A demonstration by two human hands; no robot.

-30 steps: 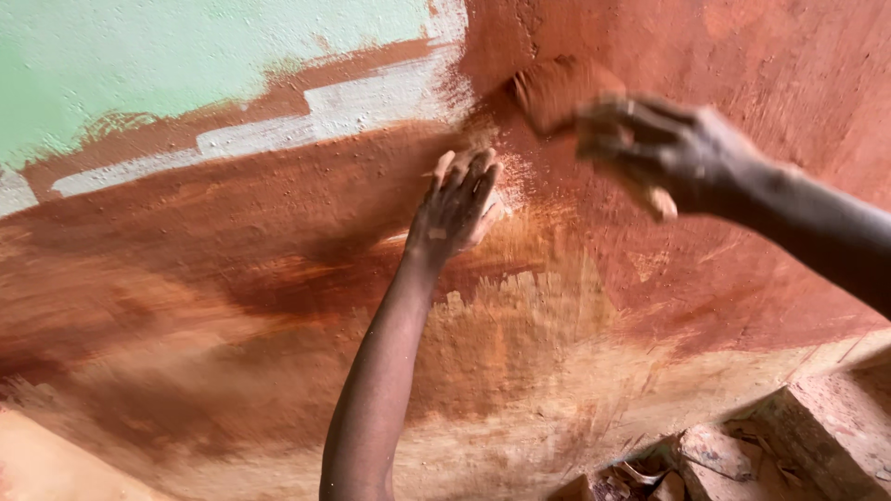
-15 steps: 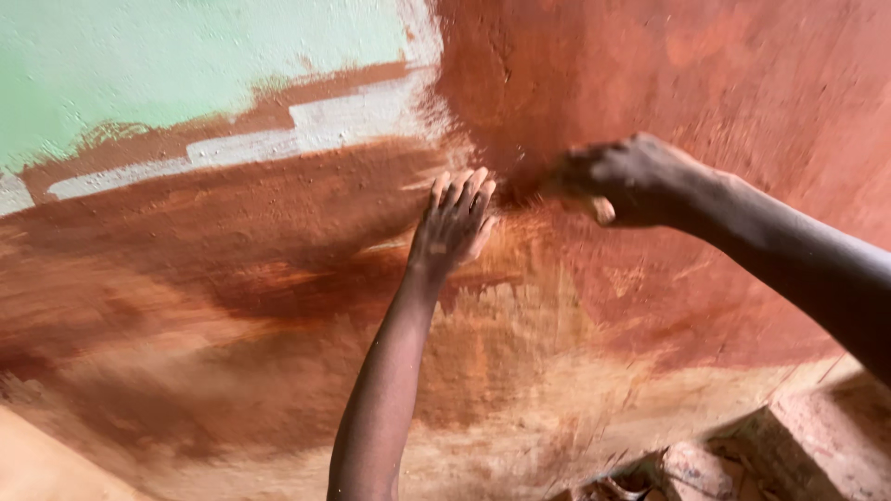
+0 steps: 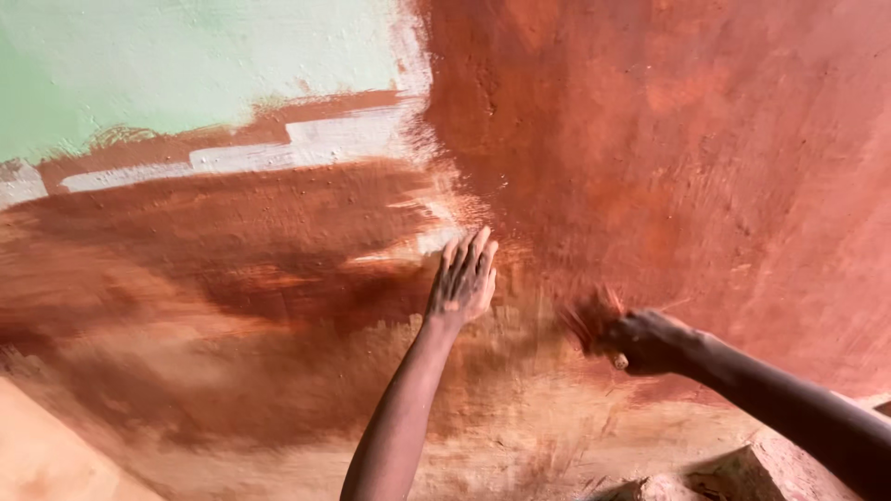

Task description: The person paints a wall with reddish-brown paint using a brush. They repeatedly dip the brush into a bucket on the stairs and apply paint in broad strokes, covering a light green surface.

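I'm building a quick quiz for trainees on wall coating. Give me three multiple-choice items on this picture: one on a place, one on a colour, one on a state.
1. Where is the right hand compared with the left hand?
A. Lower and to the right
B. Directly above it
C. Far to its left

2. What colour is the uncoated patch of wall at the upper left?
A. Black
B. Pale green
C. Bright yellow

3. How is the left hand placed?
A. Clenched in a fist, away from the wall
B. Holding a bucket
C. Open, fingers up, flat on the wall

Answers:
1. A, the right hand sits lower right, gripping a brush.
2. B, the bare corner above the reddish-brown coat is pale green.
3. C, the palm lies spread on the wet surface.
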